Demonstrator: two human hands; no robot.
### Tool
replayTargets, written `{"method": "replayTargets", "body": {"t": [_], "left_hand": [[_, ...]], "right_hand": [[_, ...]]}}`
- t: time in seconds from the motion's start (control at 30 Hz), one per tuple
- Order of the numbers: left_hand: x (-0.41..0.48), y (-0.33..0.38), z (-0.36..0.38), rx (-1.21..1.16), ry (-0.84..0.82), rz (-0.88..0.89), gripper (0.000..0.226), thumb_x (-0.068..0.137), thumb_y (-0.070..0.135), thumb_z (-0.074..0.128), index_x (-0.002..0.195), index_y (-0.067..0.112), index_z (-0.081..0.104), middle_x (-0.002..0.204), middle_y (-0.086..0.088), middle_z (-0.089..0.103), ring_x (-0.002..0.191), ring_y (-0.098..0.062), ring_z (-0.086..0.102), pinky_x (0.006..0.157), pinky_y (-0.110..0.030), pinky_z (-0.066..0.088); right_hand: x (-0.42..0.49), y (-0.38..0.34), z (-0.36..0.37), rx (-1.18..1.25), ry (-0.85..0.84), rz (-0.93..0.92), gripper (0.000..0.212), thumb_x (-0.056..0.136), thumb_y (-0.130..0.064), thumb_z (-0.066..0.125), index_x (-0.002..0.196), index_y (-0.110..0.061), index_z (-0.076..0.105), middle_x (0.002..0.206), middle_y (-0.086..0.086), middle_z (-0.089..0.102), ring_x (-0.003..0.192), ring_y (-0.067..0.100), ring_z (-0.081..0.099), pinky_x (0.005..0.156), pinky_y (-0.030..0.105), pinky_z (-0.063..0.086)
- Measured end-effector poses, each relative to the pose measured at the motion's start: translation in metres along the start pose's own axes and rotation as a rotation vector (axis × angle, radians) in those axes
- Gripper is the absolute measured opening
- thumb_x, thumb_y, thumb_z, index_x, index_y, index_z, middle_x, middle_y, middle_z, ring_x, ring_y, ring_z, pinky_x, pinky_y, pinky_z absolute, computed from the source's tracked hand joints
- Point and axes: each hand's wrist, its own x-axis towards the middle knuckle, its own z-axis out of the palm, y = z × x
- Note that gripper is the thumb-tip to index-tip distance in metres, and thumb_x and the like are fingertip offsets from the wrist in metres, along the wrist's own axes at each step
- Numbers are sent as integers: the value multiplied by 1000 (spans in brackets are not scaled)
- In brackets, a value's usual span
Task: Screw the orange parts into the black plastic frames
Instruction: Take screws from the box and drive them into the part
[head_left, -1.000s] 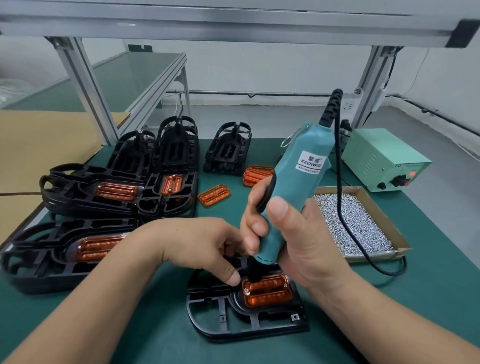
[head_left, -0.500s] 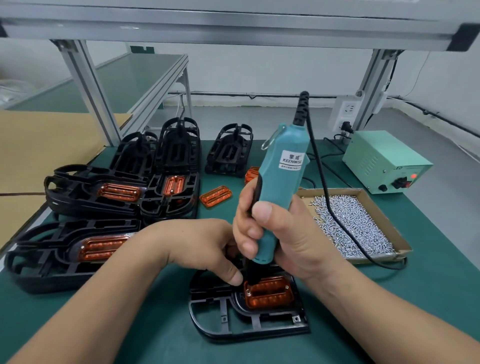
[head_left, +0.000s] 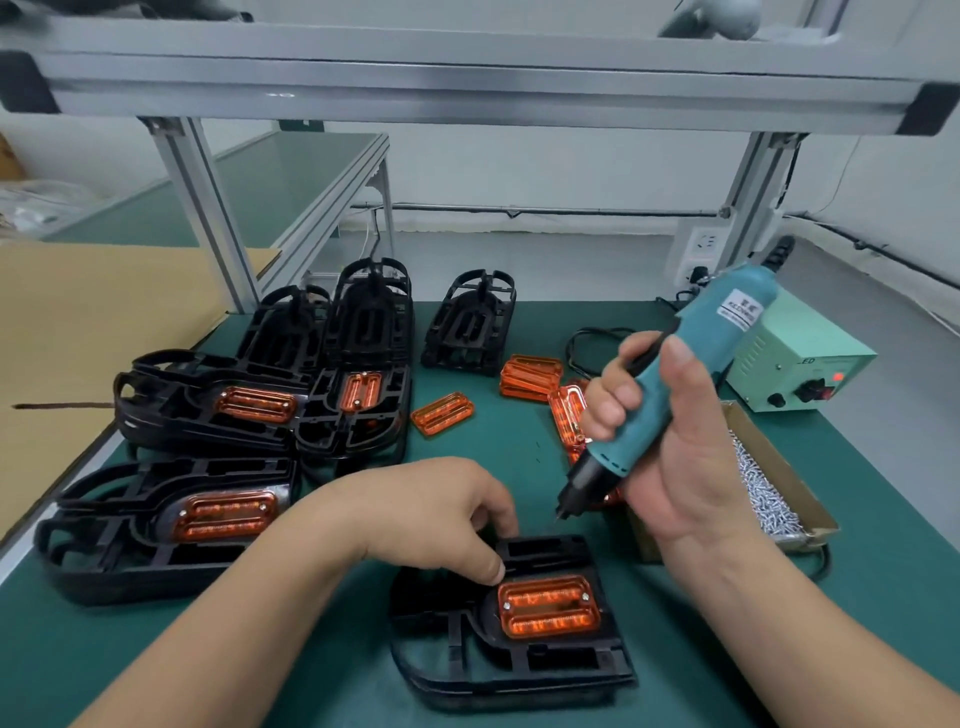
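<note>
Now, the left hand (head_left: 441, 519) curls over the far end of the flat black plastic frame (head_left: 467, 660), thumb touching the frame just beside the ribbed orange part (head_left: 548, 605) seated in it. The right hand (head_left: 685, 467) grips the teal electric screwdriver (head_left: 696, 353), its bit hanging clear above the frame. Open green mat (head_left: 519, 441) lies beyond. The tool's label is too tilted to read; the pale green power box (head_left: 795, 364) shows "LED". The cardboard screw tray (head_left: 787, 470) is half hidden.
</note>
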Motion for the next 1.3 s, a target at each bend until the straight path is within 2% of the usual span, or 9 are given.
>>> {"method": "replayTargets", "body": {"t": [0.1, 0.2, 0.4, 0.57, 0.67, 0.77, 0.87, 1.17, 1.3], "left_hand": [[-3, 4, 2, 68, 54, 27, 35, 88, 38, 75, 122, 36, 74, 98, 9, 61, 88, -6, 62, 78, -30, 54], [-7, 12, 3, 139, 76, 63, 36, 90, 32, 70, 126, 38, 73, 97, 16, 53, 90, 3, 54, 73, -14, 41], [-11, 23, 10, 402, 205, 140, 54, 91, 15, 58, 135, 44, 67, 108, 14, 65, 120, -13, 55, 96, -36, 53], [-9, 26, 14, 460, 213, 154, 63, 89, 7, 50, 138, 44, 64, 119, 10, 70, 124, -15, 55, 99, -41, 53], [-11, 27, 10, 313, 314, 65, 53, 91, 22, 49, 141, 41, 55, 104, 11, 69, 110, -13, 60, 94, -37, 54], [-15, 19, 0, 368, 496, -156, 16, 98, 38, 48, 105, 26, 56, 81, 8, 59, 77, -15, 61, 68, -37, 51], [-20, 14, -3, 583, 467, -373, 36, 101, 50, 47, 77, 23, 50, 73, 6, 56, 60, -12, 51, 58, -32, 41], [-16, 17, 6, 605, 303, -298, 31, 92, 48, 55, 75, 21, 51, 74, 5, 57, 66, -16, 53, 57, -32, 37], [-13, 16, 3, 544, 293, -216, 28, 91, 42, 59, 79, 17, 59, 74, 1, 61, 72, -20, 61, 64, -35, 51]], "right_hand": [[5, -3, -13, -26, 101, -20, 20, 102, -37, 61, 98, -17, 64, 73, -1, 46, 63, 13, 48, 58, 25, 47], [10, -7, -21, -42, 154, -44, 21, 98, -37, 71, 96, -18, 65, 73, -2, 47, 64, 12, 48, 58, 25, 47], [18, -14, -33, -13, 274, -78, 19, 97, -37, 68, 95, -18, 64, 74, -3, 47, 64, 11, 49, 58, 24, 48], [21, -17, -37, -21, 317, -103, 17, 99, -34, 65, 97, -17, 61, 74, -3, 46, 64, 12, 49, 58, 24, 48], [21, -17, -37, -13, 319, -105, 16, 100, -33, 65, 98, -17, 62, 74, -3, 46, 65, 11, 49, 58, 23, 48], [20, -18, -37, -6, 319, -99, 16, 100, -33, 65, 97, -17, 62, 74, -3, 46, 65, 11, 49, 59, 24, 48], [20, -19, -37, -4, 317, -96, 15, 100, -32, 65, 97, -17, 63, 75, -3, 47, 65, 11, 50, 59, 24, 48], [18, -20, -34, -1, 297, -81, 14, 99, -30, 64, 95, -17, 62, 74, -2, 46, 64, 12, 49, 57, 24, 48], [18, -20, -34, -11, 303, -81, 14, 99, -30, 64, 95, -17, 63, 75, -2, 46, 64, 12, 49, 58, 24, 48]]}}
